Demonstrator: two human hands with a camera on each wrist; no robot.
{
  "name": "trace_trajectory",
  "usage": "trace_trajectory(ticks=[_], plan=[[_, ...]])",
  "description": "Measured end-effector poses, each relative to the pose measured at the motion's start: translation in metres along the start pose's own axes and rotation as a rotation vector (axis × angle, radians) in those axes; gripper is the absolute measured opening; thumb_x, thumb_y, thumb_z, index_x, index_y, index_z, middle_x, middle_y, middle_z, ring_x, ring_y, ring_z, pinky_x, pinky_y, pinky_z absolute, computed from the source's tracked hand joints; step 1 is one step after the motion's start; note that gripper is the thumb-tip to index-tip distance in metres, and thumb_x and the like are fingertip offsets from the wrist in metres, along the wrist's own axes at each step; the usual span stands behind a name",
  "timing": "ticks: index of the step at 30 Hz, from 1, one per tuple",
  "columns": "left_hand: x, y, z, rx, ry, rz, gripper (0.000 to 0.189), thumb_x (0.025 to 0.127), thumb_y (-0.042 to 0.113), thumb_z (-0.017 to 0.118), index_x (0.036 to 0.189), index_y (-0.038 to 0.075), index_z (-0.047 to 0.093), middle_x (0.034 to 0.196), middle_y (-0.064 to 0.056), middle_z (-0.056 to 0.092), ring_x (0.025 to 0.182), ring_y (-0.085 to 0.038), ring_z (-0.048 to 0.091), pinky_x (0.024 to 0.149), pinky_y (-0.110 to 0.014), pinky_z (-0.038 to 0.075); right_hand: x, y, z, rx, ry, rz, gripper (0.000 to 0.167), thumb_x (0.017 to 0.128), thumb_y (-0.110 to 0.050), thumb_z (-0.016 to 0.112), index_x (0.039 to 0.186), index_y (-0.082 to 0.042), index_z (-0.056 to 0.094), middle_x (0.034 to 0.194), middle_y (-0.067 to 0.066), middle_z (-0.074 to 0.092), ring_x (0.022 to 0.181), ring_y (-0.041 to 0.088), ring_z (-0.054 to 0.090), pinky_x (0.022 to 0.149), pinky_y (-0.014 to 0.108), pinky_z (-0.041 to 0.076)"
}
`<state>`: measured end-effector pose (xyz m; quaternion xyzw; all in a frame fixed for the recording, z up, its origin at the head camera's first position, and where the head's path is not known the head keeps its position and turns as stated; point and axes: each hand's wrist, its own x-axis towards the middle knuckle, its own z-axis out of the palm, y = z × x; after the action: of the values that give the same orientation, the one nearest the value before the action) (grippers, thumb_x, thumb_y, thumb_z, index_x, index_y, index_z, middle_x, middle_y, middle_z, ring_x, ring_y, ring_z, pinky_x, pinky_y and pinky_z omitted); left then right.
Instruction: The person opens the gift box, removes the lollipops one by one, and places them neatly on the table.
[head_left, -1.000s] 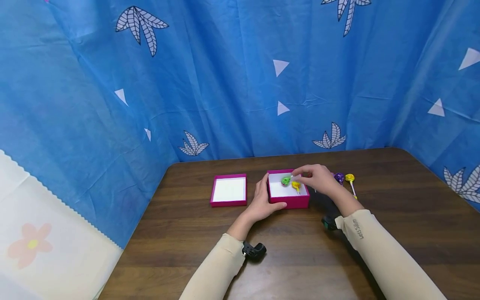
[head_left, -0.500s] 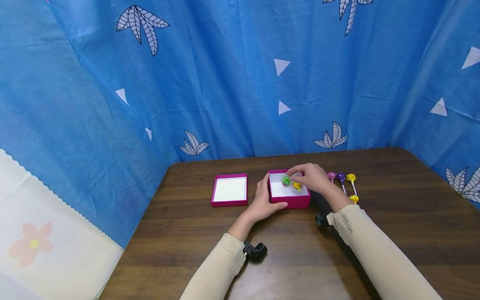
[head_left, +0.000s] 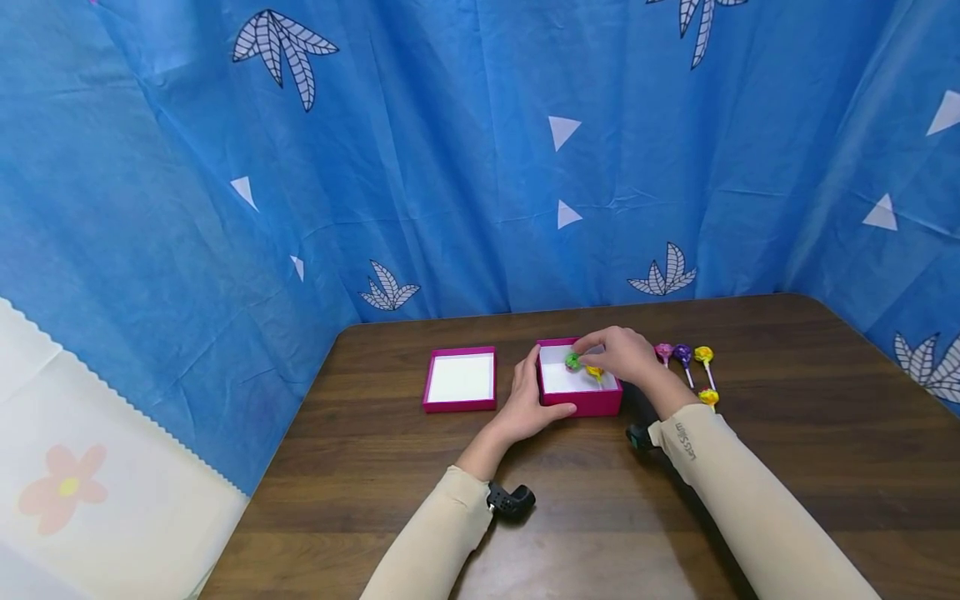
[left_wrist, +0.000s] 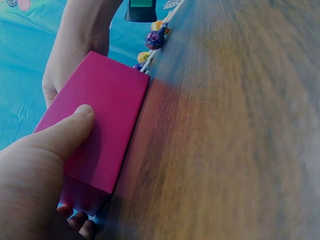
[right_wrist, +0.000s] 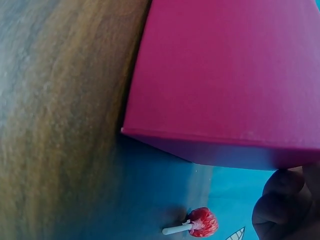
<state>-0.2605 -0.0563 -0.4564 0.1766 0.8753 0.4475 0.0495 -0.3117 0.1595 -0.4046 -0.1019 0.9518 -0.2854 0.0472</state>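
A magenta box (head_left: 588,405) with a white inside stands open-topped on the table. My left hand (head_left: 520,413) grips its near left corner, thumb on the front wall and fingers along the left side. Over the box's right part, my right hand (head_left: 624,353) reaches in and pinches a green lollipop (head_left: 572,362) by the stick end, which the fingertips cover. Beside it a yellow lollipop (head_left: 595,372) lies on the box floor, partly under the hand. In the right wrist view the box's wall (right_wrist: 225,75) hides the fingertips.
Left of the box lies its magenta lid (head_left: 460,407), white side up. To the right on the table are a pink lollipop (head_left: 663,351), a purple lollipop (head_left: 682,353) and two yellow ones, the nearer yellow lollipop (head_left: 708,397) partly behind my sleeve. A blue curtain (head_left: 450,167) hangs behind.
My right hand has moved slightly left, and the green lollipop's stick is now covered by the fingers. More lollipops show on the right. The left hand stays on the box.
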Motion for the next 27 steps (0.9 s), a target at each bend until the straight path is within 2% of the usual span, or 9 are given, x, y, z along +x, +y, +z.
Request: trace_trajectory(ticks=[8,16,27], plan=[[0.000,-0.002,0.001,0.003,0.003,-0.002,0.112,0.085,0.048,0.076,0.160,0.028,-0.004,0.165,-0.008,0.011,0.149,-0.028,0.021,0.120,-0.055,0.031,-0.001,-0.008,0.000,-0.084,0.012,-0.005,0.030,0.088,-0.033,0.075,0.118,-0.028,0.075,0.136,0.014,0.063,0.124,0.037,0.054,0.095,0.057,0.047],[0.002,-0.003,0.002,0.000,0.010,-0.003,0.113,0.083,0.047,0.078,0.160,0.029,-0.004,0.164,-0.006,0.012,0.149,-0.026,0.021,0.120,-0.054,0.032,-0.003,-0.019,-0.001,-0.214,0.060,-0.089,0.032,0.084,-0.027,0.080,0.115,-0.025,0.077,0.127,0.010,0.070,0.112,0.031,0.061,0.087,0.047,0.052],[0.002,-0.004,0.002,0.009,0.009,0.013,0.113,0.084,0.047,0.077,0.161,0.026,-0.004,0.165,-0.007,0.011,0.150,-0.026,0.020,0.121,-0.053,0.031,0.000,-0.027,0.007,-0.358,0.035,-0.115,0.037,0.081,-0.033,0.082,0.118,-0.029,0.076,0.126,0.009,0.071,0.104,0.026,0.062,0.079,0.042,0.053]])
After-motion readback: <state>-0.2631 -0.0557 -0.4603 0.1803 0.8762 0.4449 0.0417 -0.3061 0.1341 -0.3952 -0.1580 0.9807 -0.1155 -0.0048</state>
